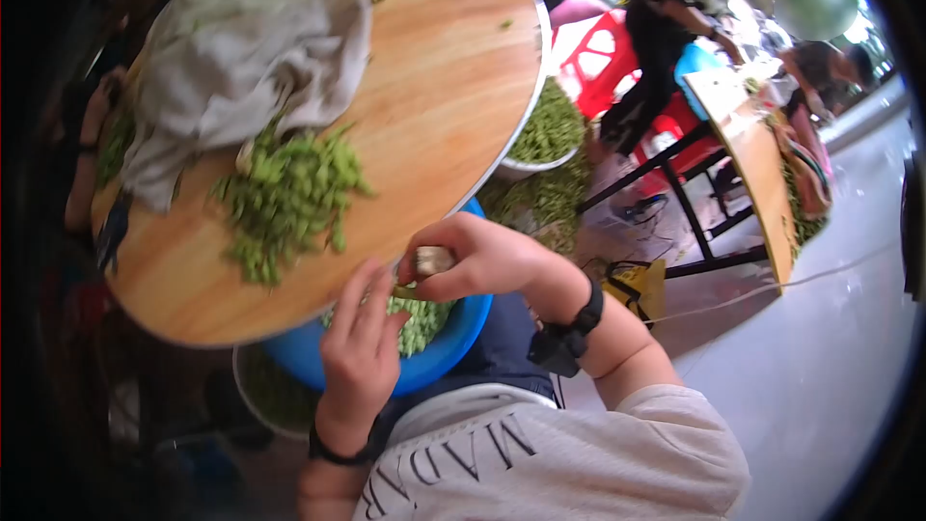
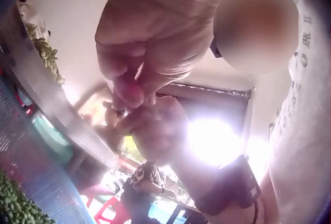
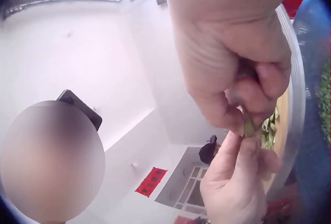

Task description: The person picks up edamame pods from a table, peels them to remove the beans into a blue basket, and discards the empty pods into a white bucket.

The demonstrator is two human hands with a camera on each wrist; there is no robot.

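Observation:
A green bean pod [image 3: 249,127] sits between the fingertips of both hands, just off the round table's edge. My left hand [image 1: 359,352] pinches one end between thumb and fingers. My right hand [image 1: 482,253] comes from the other side and pinches the pod too. In the head view a pale, blunt-ended piece [image 1: 434,260] shows inside the curl of the right hand; I cannot tell what it is. Below the hands stands a blue basin [image 1: 471,333] holding shelled green beans [image 1: 424,323]. The left wrist view is glary, and the pod is hidden there.
On the wooden round table [image 1: 439,68] lie a heap of green pods [image 1: 294,198] and a crumpled pale cloth [image 1: 260,39]. A white tub of pods [image 1: 545,130] stands beyond its edge. Right of it are a second table [image 1: 748,174], red chairs [image 1: 598,53] and other people.

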